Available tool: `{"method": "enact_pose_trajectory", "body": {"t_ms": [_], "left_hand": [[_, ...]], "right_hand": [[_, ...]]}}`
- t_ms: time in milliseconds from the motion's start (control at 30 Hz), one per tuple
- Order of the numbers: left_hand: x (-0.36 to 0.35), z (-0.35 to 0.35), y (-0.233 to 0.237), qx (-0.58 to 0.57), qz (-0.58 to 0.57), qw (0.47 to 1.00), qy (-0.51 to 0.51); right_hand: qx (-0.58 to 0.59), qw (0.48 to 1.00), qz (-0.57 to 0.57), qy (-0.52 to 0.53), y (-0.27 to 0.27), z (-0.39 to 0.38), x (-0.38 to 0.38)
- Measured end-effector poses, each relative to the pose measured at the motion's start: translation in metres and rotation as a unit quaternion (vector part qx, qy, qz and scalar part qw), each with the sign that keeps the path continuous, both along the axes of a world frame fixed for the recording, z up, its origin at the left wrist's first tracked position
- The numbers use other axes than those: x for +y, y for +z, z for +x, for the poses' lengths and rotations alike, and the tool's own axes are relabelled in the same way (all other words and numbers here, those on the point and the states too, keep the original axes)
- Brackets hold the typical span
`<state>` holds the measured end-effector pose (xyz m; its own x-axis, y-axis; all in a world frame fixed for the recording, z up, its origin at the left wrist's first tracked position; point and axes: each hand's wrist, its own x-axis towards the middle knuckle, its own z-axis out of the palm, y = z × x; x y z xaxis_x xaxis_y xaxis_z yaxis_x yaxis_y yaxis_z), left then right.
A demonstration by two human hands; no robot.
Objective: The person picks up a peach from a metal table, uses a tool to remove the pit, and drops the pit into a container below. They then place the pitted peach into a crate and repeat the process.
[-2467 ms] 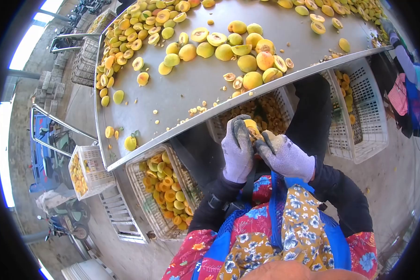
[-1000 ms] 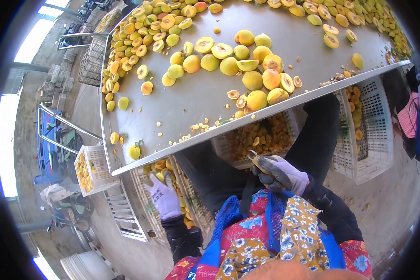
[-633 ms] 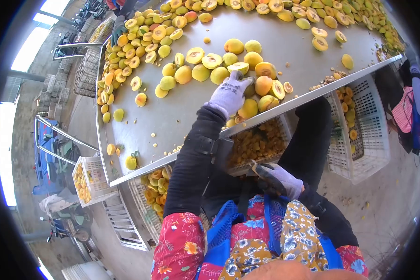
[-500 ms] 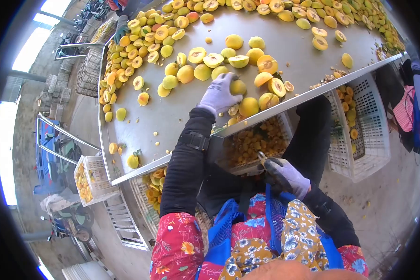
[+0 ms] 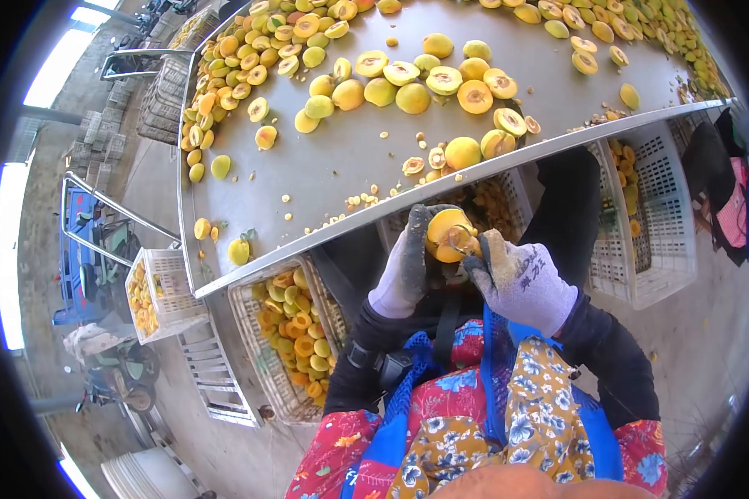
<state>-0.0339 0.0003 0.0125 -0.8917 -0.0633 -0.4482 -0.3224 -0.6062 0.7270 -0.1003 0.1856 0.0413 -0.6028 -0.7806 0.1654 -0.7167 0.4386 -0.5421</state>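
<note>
Below the near edge of the metal table [image 5: 324, 179], my left hand [image 5: 408, 266], in a light glove with dark fingertips, holds a yellow peach half [image 5: 451, 233] from its left side. My right hand [image 5: 520, 279], gloved too, is closed around a tool at the fruit's right side; most of the tool is hidden by the fingers, and its metal tip lies against the cut face. Just beyond the edge are a whole yellow peach [image 5: 463, 153] and several halves, among them one with its cut face up [image 5: 474, 97]. Small pits [image 5: 366, 200] lie along the rim.
A crate of peach halves [image 5: 338, 303] stands below the table to the left, with another white crate [image 5: 670, 224] at the right. Farther left are a smaller crate [image 5: 183, 309] and a parked motorbike [image 5: 129, 374]. Piles of fruit line the table's far side.
My left hand has come back from the table to below its edge with the fruit. My right hand has moved up to meet it. The view has shifted slightly.
</note>
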Motion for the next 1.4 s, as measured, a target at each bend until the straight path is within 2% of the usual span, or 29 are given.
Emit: {"method": "enact_pose_trajectory", "body": {"t_ms": [100, 200, 300, 367, 467, 533, 633, 667, 767, 800, 867, 900, 933, 967, 1033, 1067, 1167, 1400], "left_hand": [[0.002, 0.008, -0.001, 0.003, -0.018, 1.0, -0.012], [0.01, 0.01, -0.007, 0.054, 0.049, 0.996, 0.057], [0.012, 0.015, -0.031, 0.173, 0.108, 0.973, 0.109], [0.013, 0.022, -0.04, 0.192, -0.121, 0.971, 0.072], [0.016, 0.024, -0.024, 0.201, 0.016, 0.977, 0.064], [0.017, 0.023, -0.02, 0.214, 0.066, 0.974, 0.02], [0.026, 0.033, -0.018, 0.188, 0.036, 0.981, 0.017], [0.025, 0.036, -0.019, 0.178, -0.005, 0.984, -0.007], [0.028, 0.04, -0.04, 0.157, -0.208, 0.965, -0.009], [0.027, 0.036, -0.037, 0.156, -0.285, 0.945, -0.028], [0.029, 0.039, -0.04, 0.166, -0.094, 0.982, 0.016], [0.029, 0.04, -0.042, 0.168, 0.004, 0.985, 0.035], [0.03, 0.041, -0.044, 0.168, 0.103, 0.979, 0.055], [0.028, 0.04, -0.044, 0.176, 0.103, 0.978, 0.043], [0.022, 0.038, -0.044, 0.189, 0.102, 0.976, 0.019], [0.022, 0.038, -0.045, 0.181, 0.121, 0.975, 0.039], [0.027, 0.037, -0.049, 0.156, 0.176, 0.966, 0.104], [0.036, 0.032, -0.045, 0.121, -0.064, 0.981, 0.133]], "right_hand": [[-0.034, 0.999, 0.012, -0.008, -0.004, 0.007, 0.003], [-0.107, 0.993, -0.028, -0.031, -0.003, 0.009, 0.003], [-0.137, 0.986, -0.087, -0.048, -0.007, 0.013, 0.003], [-0.167, 0.98, -0.095, -0.054, -0.013, 0.017, 0.002], [-0.285, 0.926, -0.215, -0.126, -0.024, 0.016, -0.008], [-0.409, 0.875, -0.203, -0.161, -0.022, 0.016, -0.012], [-0.561, 0.775, -0.217, -0.195, -0.012, 0.009, -0.013], [-0.605, 0.736, -0.226, -0.202, -0.01, 0.007, -0.013], [-0.508, 0.808, -0.246, -0.167, -0.033, 0.014, -0.011], [-0.493, 0.815, -0.253, -0.168, -0.032, 0.017, -0.011], [-0.46, 0.829, -0.268, -0.169, -0.029, 0.022, -0.01], [-0.5, 0.799, -0.263, -0.207, -0.02, 0.017, -0.006], [-0.449, 0.838, -0.228, -0.213, -0.024, 0.011, -0.001], [-0.395, 0.872, -0.19, -0.216, -0.028, 0.006, 0.003], [-0.302, 0.925, -0.181, -0.142, -0.033, 0.009, 0.007], [-0.255, 0.945, -0.176, -0.104, -0.035, 0.011, 0.008], [-0.182, 0.981, -0.03, -0.053, -0.04, 0.02, 0.014], [-0.064, 0.996, 0.06, 0.014, -0.034, 0.023, 0.008]]}}
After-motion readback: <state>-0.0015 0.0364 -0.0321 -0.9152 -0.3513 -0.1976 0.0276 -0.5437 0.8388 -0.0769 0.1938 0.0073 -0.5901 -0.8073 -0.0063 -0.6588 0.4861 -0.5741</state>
